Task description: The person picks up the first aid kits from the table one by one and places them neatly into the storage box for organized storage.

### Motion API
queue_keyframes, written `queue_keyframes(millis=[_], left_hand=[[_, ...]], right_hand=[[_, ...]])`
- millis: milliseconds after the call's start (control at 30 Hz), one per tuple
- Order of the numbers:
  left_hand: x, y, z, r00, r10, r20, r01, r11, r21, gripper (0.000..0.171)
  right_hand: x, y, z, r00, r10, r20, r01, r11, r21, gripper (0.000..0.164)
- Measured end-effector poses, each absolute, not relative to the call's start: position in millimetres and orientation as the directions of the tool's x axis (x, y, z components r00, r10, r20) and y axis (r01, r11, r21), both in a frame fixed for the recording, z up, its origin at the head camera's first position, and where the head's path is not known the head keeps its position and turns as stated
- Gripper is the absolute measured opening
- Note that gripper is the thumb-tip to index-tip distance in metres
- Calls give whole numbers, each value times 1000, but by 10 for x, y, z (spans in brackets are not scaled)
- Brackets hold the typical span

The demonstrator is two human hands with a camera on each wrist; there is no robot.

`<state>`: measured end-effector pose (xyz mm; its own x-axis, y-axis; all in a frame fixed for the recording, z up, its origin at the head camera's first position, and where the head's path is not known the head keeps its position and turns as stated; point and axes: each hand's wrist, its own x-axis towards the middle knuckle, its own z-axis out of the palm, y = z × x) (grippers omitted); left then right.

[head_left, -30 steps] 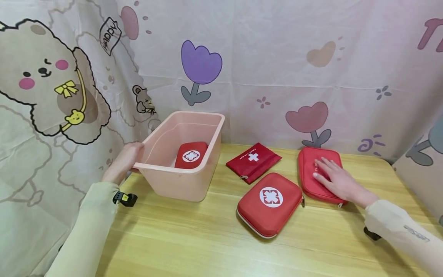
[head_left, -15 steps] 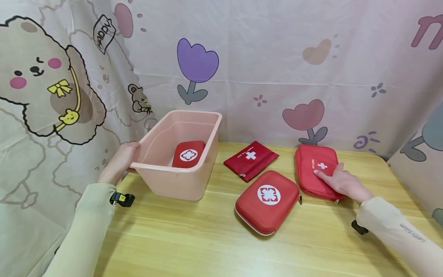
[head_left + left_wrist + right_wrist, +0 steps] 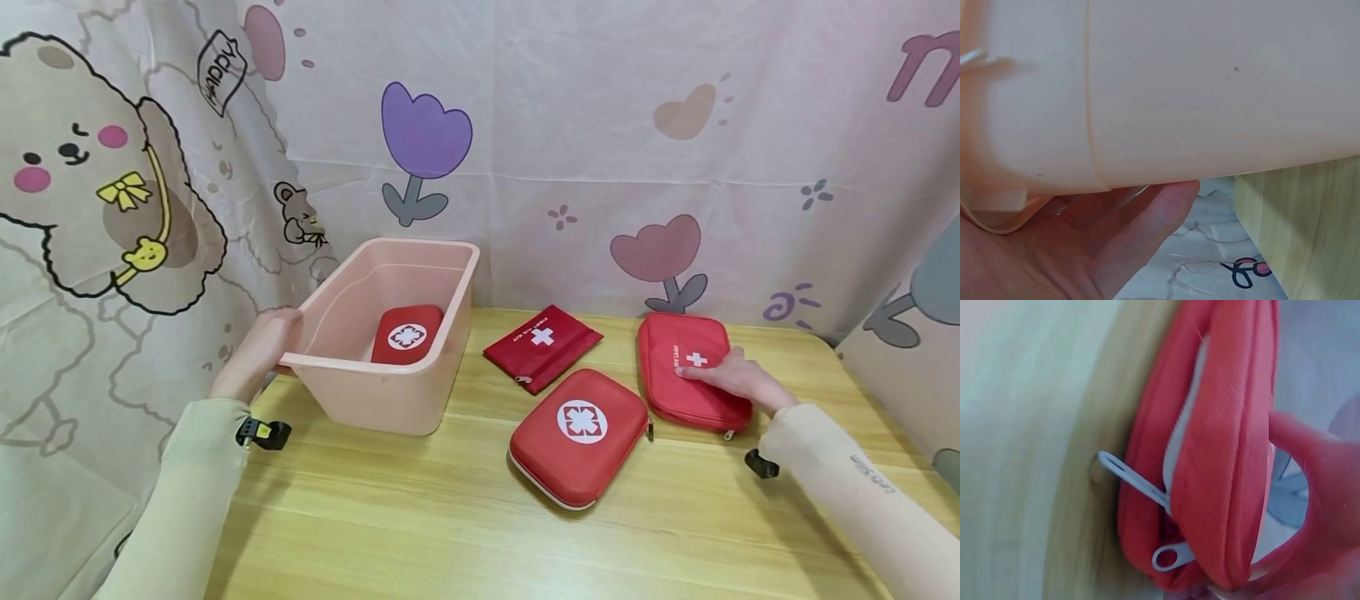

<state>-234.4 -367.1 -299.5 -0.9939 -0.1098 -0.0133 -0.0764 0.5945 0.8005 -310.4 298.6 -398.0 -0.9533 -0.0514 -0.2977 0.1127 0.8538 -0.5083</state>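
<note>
Red FIRST AID pouch [image 3: 688, 400], white cross, zip, on tabletop [image 3: 420, 517] abt 2 o'clock of big red case [image 3: 562, 458]. R grip [image 3: 738, 379] pinching its right edge, parted only pouch-thick. L grip [image 3: 257, 350] curled on rim of pink bin [image 3: 382, 404], abt 10 o'clock of case. Flat red wallet [image 3: 528, 354] btwn pouch & bin.

I read HAPPY on the backdrop [image 3: 222, 73], ten o'clock; FIRST AID KIT, white cross, on the pouch [image 3: 543, 346], four; FIRST AID, white cross, on the zipped case [image 3: 686, 404], past three; round white emblems on the hard case [image 3: 579, 439], near five, and small case [image 3: 407, 337], eight. Sleeve [image 3: 862, 487] lettering unclear.
</note>
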Motion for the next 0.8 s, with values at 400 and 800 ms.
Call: queue_keyframes(millis=[400, 800], left_hand=[[-2313, -3664, -3033, -993, -115, -31, -94, 595, 798, 65], [-2310, -3672, -3013, -993, -117, -17, -84, 595, 800, 67]], right_hand=[[-3156, 3141, -4079, -923, -46, -382, 284, 589, -757, 49], [-3197, 3078, -4101, -918, -38, -395, 377, 231, -897, 48]])
